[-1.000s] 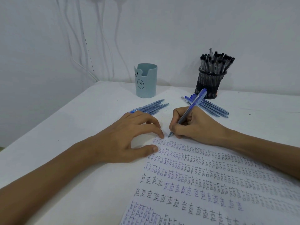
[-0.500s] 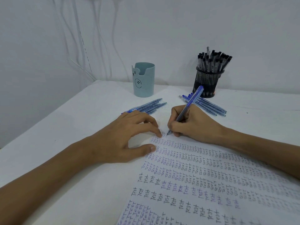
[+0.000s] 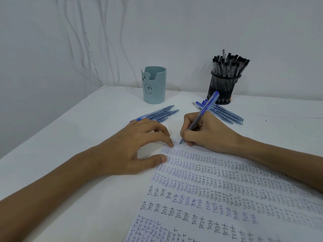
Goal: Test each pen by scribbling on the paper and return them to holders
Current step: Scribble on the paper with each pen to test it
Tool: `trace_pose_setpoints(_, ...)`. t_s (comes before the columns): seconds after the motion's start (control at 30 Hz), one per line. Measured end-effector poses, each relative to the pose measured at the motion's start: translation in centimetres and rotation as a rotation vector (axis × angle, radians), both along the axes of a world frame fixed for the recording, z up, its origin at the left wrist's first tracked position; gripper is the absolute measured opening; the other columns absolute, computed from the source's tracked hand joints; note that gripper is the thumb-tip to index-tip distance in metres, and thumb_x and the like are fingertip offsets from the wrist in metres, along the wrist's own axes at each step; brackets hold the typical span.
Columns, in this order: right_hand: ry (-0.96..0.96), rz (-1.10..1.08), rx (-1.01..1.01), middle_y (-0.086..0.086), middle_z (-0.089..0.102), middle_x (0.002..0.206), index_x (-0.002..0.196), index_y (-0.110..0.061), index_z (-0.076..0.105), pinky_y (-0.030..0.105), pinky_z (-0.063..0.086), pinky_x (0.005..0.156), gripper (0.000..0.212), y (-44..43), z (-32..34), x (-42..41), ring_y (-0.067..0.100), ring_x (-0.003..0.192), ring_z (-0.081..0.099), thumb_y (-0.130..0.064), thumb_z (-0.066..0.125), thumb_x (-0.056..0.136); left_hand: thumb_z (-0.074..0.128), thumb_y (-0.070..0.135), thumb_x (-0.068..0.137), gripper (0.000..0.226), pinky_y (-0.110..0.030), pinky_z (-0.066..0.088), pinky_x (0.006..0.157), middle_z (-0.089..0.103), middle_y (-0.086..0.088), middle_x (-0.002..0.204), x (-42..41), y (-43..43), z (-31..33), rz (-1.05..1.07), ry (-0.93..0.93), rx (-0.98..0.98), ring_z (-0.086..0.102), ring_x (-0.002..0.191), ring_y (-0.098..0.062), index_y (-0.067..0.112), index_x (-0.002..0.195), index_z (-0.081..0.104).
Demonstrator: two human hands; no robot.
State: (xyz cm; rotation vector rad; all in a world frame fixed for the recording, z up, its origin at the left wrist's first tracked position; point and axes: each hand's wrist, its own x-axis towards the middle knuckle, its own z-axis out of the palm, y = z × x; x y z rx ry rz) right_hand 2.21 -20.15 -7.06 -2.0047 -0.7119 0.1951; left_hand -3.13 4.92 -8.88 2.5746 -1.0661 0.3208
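My right hand (image 3: 206,131) grips a blue pen (image 3: 203,113) in a writing hold, its tip touching the top left corner of the paper (image 3: 218,193). The sheet is covered with rows of the word "Test" in black and blue ink. My left hand (image 3: 138,145) rests on the table with its index fingertip and thumb pressing the paper's left edge. A pale blue holder (image 3: 154,84) stands at the back. A black mesh holder (image 3: 222,89) full of black-capped pens stands to its right.
Several blue pens (image 3: 162,113) lie loose behind my left hand. Another bunch of blue pens (image 3: 225,113) lies in front of the mesh holder. White cables (image 3: 104,41) hang down the wall at the back left. The white table (image 3: 70,137) ends at its left edge.
The pen tip has made small strokes at the paper's top corner. My left hand stays in place. The view shifted slightly.
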Motion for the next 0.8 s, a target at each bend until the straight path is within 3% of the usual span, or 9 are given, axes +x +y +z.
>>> trace_pose_setpoints(0.17,-0.002,-0.019,0.004,0.005,0.067,0.061,0.074,-0.01,0.066,0.019,0.04,0.053,0.014,0.1,-0.1,0.0,0.006,0.049,0.051,-0.004,0.07,0.086,0.058,0.053,0.099,0.033,-0.043,0.04,0.106,0.055,0.017,0.133,-0.1,0.0,0.0,0.0,0.006,-0.002,0.051,0.13,-0.01,0.038,0.128,0.064)
trace_pose_setpoints(0.4,-0.036,-0.054,-0.041,0.005,0.065,0.058,0.071,-0.011,0.061,0.02,0.035,0.047,0.017,0.2,-0.2,0.1,0.007,0.043,0.044,-0.007,0.067,0.086,0.058,0.053,0.1,0.033,-0.042,0.041,0.105,0.055,0.016,0.133,-0.2,0.0,0.0,-0.003,0.001,0.002,0.051,0.129,-0.01,0.037,0.128,0.064)
trace_pose_setpoints(0.5,0.139,-0.095,0.184,0.008,0.059,0.056,0.073,-0.01,0.056,0.023,0.027,0.041,0.023,0.3,-0.2,0.5,0.014,0.042,0.038,-0.006,0.058,0.096,0.06,0.051,0.1,0.031,-0.041,0.041,0.106,0.055,0.016,0.133,-0.2,0.0,0.1,-0.007,0.002,-0.005,0.052,0.128,-0.011,0.036,0.128,0.065)
trace_pose_setpoints(0.57,0.271,-0.114,0.333,0.008,0.057,0.06,0.076,-0.011,0.059,0.022,0.027,0.041,0.027,0.2,-0.1,0.8,0.016,0.046,0.04,-0.019,0.055,0.102,0.061,0.049,0.1,0.031,-0.041,0.04,0.106,0.055,0.016,0.133,-0.1,-0.1,0.2,-0.007,-0.004,-0.004,0.052,0.128,-0.01,0.036,0.127,0.065)
trace_pose_setpoints(0.67,0.29,-0.095,0.414,0.012,0.058,0.076,0.082,-0.01,0.065,0.02,0.034,0.047,0.038,0.1,-0.4,1.3,0.015,0.058,0.049,-0.042,0.055,0.1,0.062,0.049,0.1,0.031,-0.04,0.04,0.106,0.055,0.016,0.132,-0.1,-0.1,0.2,-0.011,-0.006,-0.004,0.052,0.127,-0.009,0.035,0.127,0.065)
trace_pose_setpoints(0.8,0.239,-0.058,0.42,0.013,0.067,0.076,0.104,-0.006,0.06,0.023,0.039,0.045,0.022,0.0,-0.4,1.2,0.017,0.054,0.056,-0.026,0.065,0.095,0.062,0.05,0.1,0.031,-0.04,0.04,0.107,0.055,0.017,0.132,-0.1,0.0,0.2,-0.012,0.004,-0.01,0.052,0.127,-0.009,0.036,0.127,0.065)
